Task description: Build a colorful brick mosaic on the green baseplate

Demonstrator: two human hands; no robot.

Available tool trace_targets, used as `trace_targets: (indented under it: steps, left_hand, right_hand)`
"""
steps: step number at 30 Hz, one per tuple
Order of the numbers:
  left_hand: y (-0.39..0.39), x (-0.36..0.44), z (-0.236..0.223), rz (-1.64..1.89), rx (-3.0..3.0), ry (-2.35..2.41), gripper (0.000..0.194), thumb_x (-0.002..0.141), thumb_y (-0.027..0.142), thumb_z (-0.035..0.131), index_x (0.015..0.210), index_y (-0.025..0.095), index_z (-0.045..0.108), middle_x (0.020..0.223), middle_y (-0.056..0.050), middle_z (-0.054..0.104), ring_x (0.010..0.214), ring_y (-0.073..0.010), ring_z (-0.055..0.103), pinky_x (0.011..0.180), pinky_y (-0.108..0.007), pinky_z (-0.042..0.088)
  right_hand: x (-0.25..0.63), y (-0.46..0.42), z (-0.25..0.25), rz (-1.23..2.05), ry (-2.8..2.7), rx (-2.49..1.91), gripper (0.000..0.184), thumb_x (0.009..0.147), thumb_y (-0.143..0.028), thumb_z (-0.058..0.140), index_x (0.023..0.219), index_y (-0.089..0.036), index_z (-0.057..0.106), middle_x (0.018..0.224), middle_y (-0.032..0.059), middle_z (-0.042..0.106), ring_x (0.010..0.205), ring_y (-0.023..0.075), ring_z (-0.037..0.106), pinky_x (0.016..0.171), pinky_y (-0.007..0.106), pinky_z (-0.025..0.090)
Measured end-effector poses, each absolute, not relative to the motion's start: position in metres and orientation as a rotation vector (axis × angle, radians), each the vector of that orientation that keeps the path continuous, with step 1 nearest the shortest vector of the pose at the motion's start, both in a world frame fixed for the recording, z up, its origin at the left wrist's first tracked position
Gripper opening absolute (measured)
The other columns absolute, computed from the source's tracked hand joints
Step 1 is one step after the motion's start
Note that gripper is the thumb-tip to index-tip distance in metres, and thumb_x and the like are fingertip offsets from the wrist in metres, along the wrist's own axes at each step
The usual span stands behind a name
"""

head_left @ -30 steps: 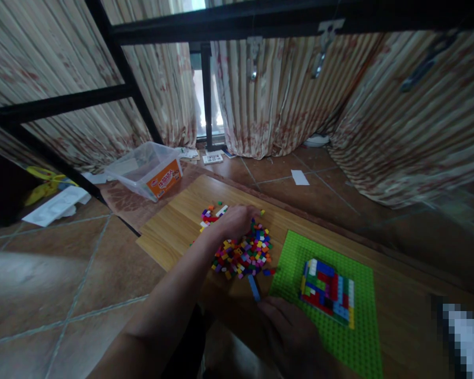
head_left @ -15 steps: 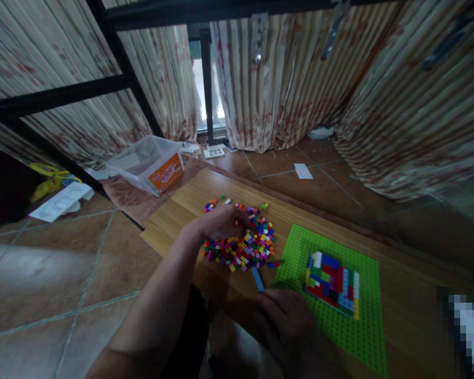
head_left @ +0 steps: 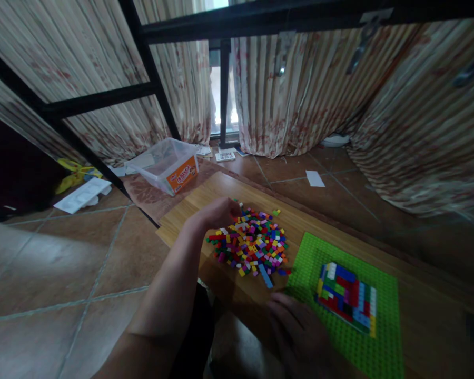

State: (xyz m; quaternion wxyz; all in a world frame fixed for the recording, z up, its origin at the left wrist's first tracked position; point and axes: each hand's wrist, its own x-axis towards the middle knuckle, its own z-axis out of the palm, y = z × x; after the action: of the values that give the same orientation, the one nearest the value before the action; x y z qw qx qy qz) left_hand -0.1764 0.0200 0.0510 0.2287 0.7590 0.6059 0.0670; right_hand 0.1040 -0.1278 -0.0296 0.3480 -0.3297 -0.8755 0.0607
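My left hand (head_left: pixel 221 212) is at the far left edge of a pile of small coloured toy bricks (head_left: pixel 260 239) on the wooden table. Its fingers are curled down, and whatever they pinch is hidden. My right hand (head_left: pixel 292 321) rests by the table's near edge, fingers stretched out, nothing visible in them. Just beyond its fingertips lies a long blue brick (head_left: pixel 265 276). On the green baseplate (head_left: pixel 387 295), to the right, sits a low block of mixed bricks (head_left: pixel 347 297), in red, blue, white, green and yellow.
A clear plastic box (head_left: pixel 161 163) with an orange label stands past the table's far left end. Dark metal bars (head_left: pixel 102 97) cross in front of striped curtains (head_left: pixel 300 95). White packaging (head_left: pixel 82 195) and a paper sheet (head_left: pixel 315 179) lie on the tiled floor.
My left hand has moved left over the pile to its far edge, uncovering bricks in the middle. My right hand stays near the baseplate. The whole view has shifted slightly.
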Motion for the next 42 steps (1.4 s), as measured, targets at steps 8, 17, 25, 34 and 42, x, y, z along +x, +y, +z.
trace_targets:
  steps: [8, 17, 25, 34, 42]
  left_hand:
    - [0.019, -0.166, 0.046, 0.067, 2.178, 1.66, 0.039, 0.065, 0.018, 0.068, 0.103, 0.019, 0.074, 0.086, -0.003, 0.071, 0.074, -0.0168, 0.062, 0.061, -0.023, 0.042]
    - [0.02, -0.167, 0.038, 0.184, 2.222, 1.617, 0.015, 0.074, 0.027, 0.065, 0.083, 0.017, 0.072, 0.08, -0.004, 0.069, 0.071, -0.0164, 0.06, 0.061, -0.025, 0.04]
    - [0.009, -0.131, 0.061, 0.57, 1.887, 1.223, 0.015, 0.078, 0.028, 0.066, 0.083, 0.015, 0.062, 0.069, 0.001, 0.061, 0.06, -0.0102, 0.052, 0.056, -0.02, 0.038]
    - [-0.033, -0.031, 0.04, 0.811, 1.197, 0.829, 0.03, 0.064, 0.03, 0.082, 0.072, 0.013, 0.059, 0.066, 0.003, 0.058, 0.06, -0.007, 0.051, 0.059, -0.019, 0.04]
    - [-0.04, -0.014, 0.03, 0.807, 1.025, 0.74, 0.032, 0.06, 0.027, 0.087, 0.072, 0.012, 0.061, 0.069, 0.001, 0.063, 0.063, -0.0083, 0.057, 0.063, -0.021, 0.044]
  right_hand:
    - [0.106, -0.129, -0.025, 0.199, -2.307, -0.86, 0.027, 0.092, -0.013, 0.048, 0.111, -0.018, 0.066, 0.104, 0.0083, 0.073, 0.092, 0.0181, 0.071, 0.077, 0.03, 0.059]
    - [0.103, -0.129, -0.027, 0.186, -2.243, -0.843, 0.024, 0.091, -0.009, 0.051, 0.11, -0.017, 0.064, 0.099, 0.0086, 0.073, 0.087, 0.0164, 0.07, 0.073, 0.028, 0.058]
    - [0.107, -0.125, -0.008, 0.391, -1.955, -1.042, 0.023, 0.09, -0.013, 0.057, 0.111, -0.022, 0.062, 0.096, 0.0044, 0.071, 0.087, 0.0141, 0.069, 0.075, 0.025, 0.056]
    - [0.126, -0.11, 0.012, 0.717, -1.444, -1.406, 0.022, 0.085, -0.033, 0.066, 0.105, -0.025, 0.059, 0.092, 0.0009, 0.069, 0.079, 0.0143, 0.066, 0.067, 0.026, 0.053]
    - [0.131, -0.099, 0.023, 0.868, -1.153, -1.276, 0.012, 0.082, -0.034, 0.068, 0.082, -0.022, 0.065, 0.073, -0.0022, 0.064, 0.065, 0.0109, 0.058, 0.06, 0.023, 0.048]
